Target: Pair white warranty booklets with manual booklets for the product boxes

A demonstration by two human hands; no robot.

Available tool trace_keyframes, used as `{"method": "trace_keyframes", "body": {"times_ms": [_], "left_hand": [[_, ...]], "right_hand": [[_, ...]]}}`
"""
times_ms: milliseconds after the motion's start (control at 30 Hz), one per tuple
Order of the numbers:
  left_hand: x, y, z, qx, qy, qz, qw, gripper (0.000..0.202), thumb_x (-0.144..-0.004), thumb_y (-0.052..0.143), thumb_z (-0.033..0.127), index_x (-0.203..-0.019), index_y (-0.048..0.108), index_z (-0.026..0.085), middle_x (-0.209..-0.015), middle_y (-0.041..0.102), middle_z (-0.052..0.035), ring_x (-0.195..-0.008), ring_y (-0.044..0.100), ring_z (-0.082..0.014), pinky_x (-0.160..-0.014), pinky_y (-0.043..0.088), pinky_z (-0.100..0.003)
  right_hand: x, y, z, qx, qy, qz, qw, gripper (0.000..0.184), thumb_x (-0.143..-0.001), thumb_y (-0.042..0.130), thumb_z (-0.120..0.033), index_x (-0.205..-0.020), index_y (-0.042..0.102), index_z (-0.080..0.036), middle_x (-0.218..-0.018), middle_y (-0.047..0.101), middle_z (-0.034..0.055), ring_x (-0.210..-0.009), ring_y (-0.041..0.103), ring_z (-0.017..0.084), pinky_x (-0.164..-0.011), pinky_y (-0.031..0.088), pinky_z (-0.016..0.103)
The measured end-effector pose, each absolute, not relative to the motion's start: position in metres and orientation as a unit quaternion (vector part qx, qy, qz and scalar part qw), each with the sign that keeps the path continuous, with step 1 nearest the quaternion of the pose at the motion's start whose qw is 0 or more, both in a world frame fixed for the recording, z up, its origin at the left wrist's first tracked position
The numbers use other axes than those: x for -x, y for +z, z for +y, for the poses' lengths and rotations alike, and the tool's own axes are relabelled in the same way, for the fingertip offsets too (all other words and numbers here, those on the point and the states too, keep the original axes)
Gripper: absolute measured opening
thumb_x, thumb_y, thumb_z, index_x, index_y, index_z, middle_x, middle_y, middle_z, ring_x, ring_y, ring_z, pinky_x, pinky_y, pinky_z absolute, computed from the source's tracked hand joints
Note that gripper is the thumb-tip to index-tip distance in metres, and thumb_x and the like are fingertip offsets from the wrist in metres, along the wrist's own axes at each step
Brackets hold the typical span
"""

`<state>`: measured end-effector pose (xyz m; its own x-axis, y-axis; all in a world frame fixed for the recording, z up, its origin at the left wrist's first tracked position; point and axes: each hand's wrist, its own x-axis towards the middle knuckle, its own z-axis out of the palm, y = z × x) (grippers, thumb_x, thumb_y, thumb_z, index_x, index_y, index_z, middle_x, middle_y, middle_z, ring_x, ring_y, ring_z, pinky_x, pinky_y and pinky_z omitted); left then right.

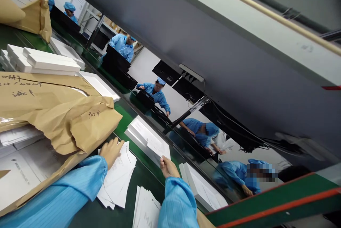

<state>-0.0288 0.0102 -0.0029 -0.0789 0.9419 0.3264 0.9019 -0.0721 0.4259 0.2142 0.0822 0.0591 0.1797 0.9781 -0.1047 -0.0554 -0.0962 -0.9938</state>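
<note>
The view is tilted. My left hand [111, 151] rests with fingers curled on a loose stack of white paper sheets [119, 178] on the green belt. My right hand [168, 167] pinches a white leaflet [158, 147] that lies on a flat white box [144, 137] on the belt. Both my arms are in blue sleeves. A second pile of white sheets [146, 208] lies just below my right wrist.
A torn brown paper wrap [58, 114] covers white booklets at left. More white boxes [42, 63] are stacked further along the green belt [125, 116]; another white box [202, 189] lies to the right. Several people in blue coats and caps work across the line.
</note>
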Motion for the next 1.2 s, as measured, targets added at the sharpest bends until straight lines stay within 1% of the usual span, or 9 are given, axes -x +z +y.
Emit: {"method": "trace_keyframes", "body": {"times_ms": [100, 167, 267, 467, 633, 800, 967, 1100, 1200], "left_hand": [[0.031, -0.001, 0.01, -0.683, 0.274, 0.673, 0.072, 0.035, -0.071, 0.045, 0.019, -0.104, 0.037, 0.026, -0.09, 0.044, -0.0035, -0.082, 0.047, -0.0175, -0.062, 0.033, -0.027], [0.033, 0.0, 0.009, -0.684, 0.274, 0.67, 0.086, 0.036, -0.071, 0.044, 0.019, -0.105, 0.036, 0.026, -0.09, 0.044, -0.0032, -0.082, 0.047, -0.0172, -0.063, 0.034, -0.027], [0.035, 0.002, 0.01, -0.682, 0.275, 0.67, 0.103, 0.034, -0.07, 0.044, 0.017, -0.103, 0.038, 0.024, -0.09, 0.045, -0.0039, -0.085, 0.048, -0.0173, -0.064, 0.036, -0.027], [0.04, 0.015, 0.012, -0.668, 0.293, 0.665, 0.159, 0.019, -0.072, 0.041, 0.022, -0.091, 0.043, 0.021, -0.086, 0.055, -0.005, -0.079, 0.053, -0.0201, -0.059, 0.038, -0.027], [0.036, 0.026, 0.008, -0.639, 0.401, 0.607, 0.252, 0.021, -0.074, 0.036, 0.034, -0.09, 0.045, 0.023, -0.078, 0.059, -0.0047, -0.077, 0.055, -0.0215, -0.061, 0.038, -0.029], [0.015, 0.017, 0.006, -0.57, 0.548, 0.387, 0.475, 0.029, -0.072, 0.038, 0.039, -0.086, 0.046, 0.016, -0.077, 0.059, -0.0047, -0.07, 0.056, -0.0171, -0.059, 0.041, -0.025], [0.001, 0.003, -0.003, -0.512, 0.449, 0.242, 0.692, 0.05, -0.059, 0.054, 0.046, -0.097, 0.046, 0.015, -0.076, 0.061, -0.0047, -0.061, 0.056, -0.0147, -0.054, 0.042, -0.025], [-0.001, 0.0, -0.005, -0.47, 0.441, 0.285, 0.71, 0.053, -0.06, 0.055, 0.044, -0.103, 0.041, 0.016, -0.078, 0.061, -0.0065, -0.058, 0.057, -0.0153, -0.046, 0.04, -0.022], [-0.001, -0.002, -0.001, -0.423, 0.49, 0.315, 0.694, 0.052, -0.063, 0.052, 0.04, -0.106, 0.038, 0.015, -0.078, 0.061, -0.0069, -0.059, 0.057, -0.0152, -0.049, 0.041, -0.023]], "right_hand": [[-0.218, 0.06, 0.097, 0.562, 0.486, -0.393, 0.542, 0.011, -0.073, 0.049, -0.022, -0.07, 0.051, -0.011, -0.062, 0.053, -0.002, -0.049, 0.05, 0.007, -0.043, 0.042, 0.02], [-0.221, 0.06, 0.098, 0.557, 0.486, -0.386, 0.553, 0.012, -0.076, 0.045, -0.022, -0.078, 0.051, -0.012, -0.073, 0.055, 0.0, -0.062, 0.054, 0.01, -0.052, 0.046, 0.025], [-0.225, 0.057, 0.089, 0.546, 0.475, -0.38, 0.577, 0.006, -0.071, 0.051, -0.019, -0.072, 0.049, -0.014, -0.069, 0.057, 0.0009, -0.07, 0.056, 0.013, -0.062, 0.046, 0.026], [-0.214, 0.048, 0.042, 0.535, 0.437, -0.405, 0.599, 0.027, -0.06, 0.06, -0.022, -0.083, 0.045, -0.02, -0.069, 0.06, -0.0021, -0.067, 0.057, 0.012, -0.063, 0.044, 0.021], [-0.175, 0.035, -0.019, 0.54, 0.465, -0.504, 0.488, 0.033, -0.064, 0.057, -0.034, -0.092, 0.048, -0.019, -0.081, 0.059, 0.0027, -0.067, 0.054, 0.013, -0.055, 0.041, 0.022], [-0.151, 0.022, -0.059, 0.493, 0.513, -0.574, 0.404, 0.024, -0.07, 0.05, -0.037, -0.081, 0.054, -0.017, -0.07, 0.057, 0.0027, -0.059, 0.049, 0.013, -0.046, 0.034, 0.023], [-0.168, 0.023, -0.06, 0.543, 0.353, -0.621, 0.442, 0.023, -0.071, 0.046, -0.039, -0.067, 0.052, -0.018, -0.058, 0.051, -0.0023, -0.052, 0.042, 0.011, -0.046, 0.032, 0.022], [-0.205, 0.035, -0.054, 0.612, 0.269, -0.631, 0.394, 0.031, -0.069, 0.045, -0.04, -0.093, 0.049, -0.02, -0.086, 0.055, 0.0038, -0.079, 0.049, 0.018, -0.062, 0.039, 0.027], [-0.235, 0.037, -0.053, 0.683, 0.183, -0.654, 0.268, 0.046, -0.056, 0.057, -0.034, -0.098, 0.049, -0.017, -0.099, 0.052, 0.0091, -0.098, 0.04, 0.026, -0.079, 0.033, 0.036]]}}
